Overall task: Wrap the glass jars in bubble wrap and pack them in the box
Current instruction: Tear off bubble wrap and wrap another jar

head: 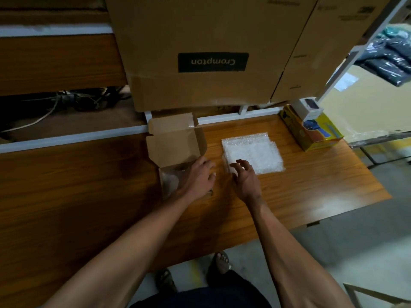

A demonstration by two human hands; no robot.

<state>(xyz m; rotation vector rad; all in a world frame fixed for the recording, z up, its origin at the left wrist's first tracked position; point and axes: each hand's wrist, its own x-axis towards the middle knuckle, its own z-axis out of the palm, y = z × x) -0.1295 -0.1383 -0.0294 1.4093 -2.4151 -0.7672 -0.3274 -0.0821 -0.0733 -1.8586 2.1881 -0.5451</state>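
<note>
One small cardboard box (175,150) sits open on the wooden table (77,196), its lid flap folded back toward the far edge and standing against the white rail (73,136). Inside its near compartment lies something pale and crinkled that looks like a bubble-wrapped bundle (171,181) (whether a jar is inside it cannot be told from this view; the left forearm hides part of it). The box's long axis runs away from the person, lid end farthest.

Just to the right of the box, apart from it, a sheet of bubble wrap (255,152) lies flat on the table, roughly square, its edges slightly skewed to the table edge, with a second layer showing at its right side.

The left hand (198,176) rests over the box's right wall, fingers straight and loosely spread, palm down, gripping nothing. The right hand (244,176) hovers at the near left corner of the bubble wrap, fingers relaxed and slightly bent, fingertips just at the sheet's edge; no pinch is visible.

Behind the table stands a large carton (200,52) printed "Crompton" upside down. At the far right corner of the table is a yellow carton (313,134) with a small white box (308,108) on top.
</note>
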